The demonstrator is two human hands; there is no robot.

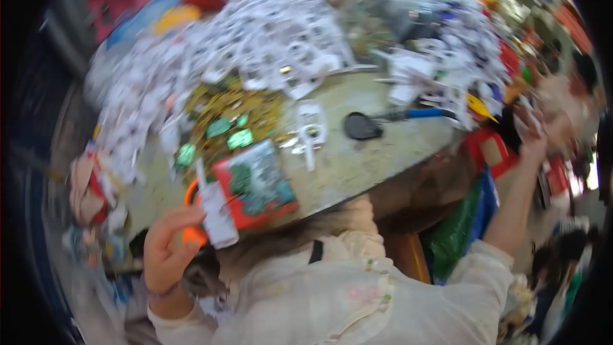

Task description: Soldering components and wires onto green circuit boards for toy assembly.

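Left hand (169, 246) is touching a white plastic piece (219, 217) at the near-left edge of the surface (357, 163), overlapping a red tray (263, 216); can't tell if grip is grasping. Right hand (548, 129) is hovering far right, blurred; grip unclear.

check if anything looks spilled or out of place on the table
A few shiny pieces lie beside a lone white part, at the gold-coloured pile's edge, so they look possibly spilled; blur hides finer damage.
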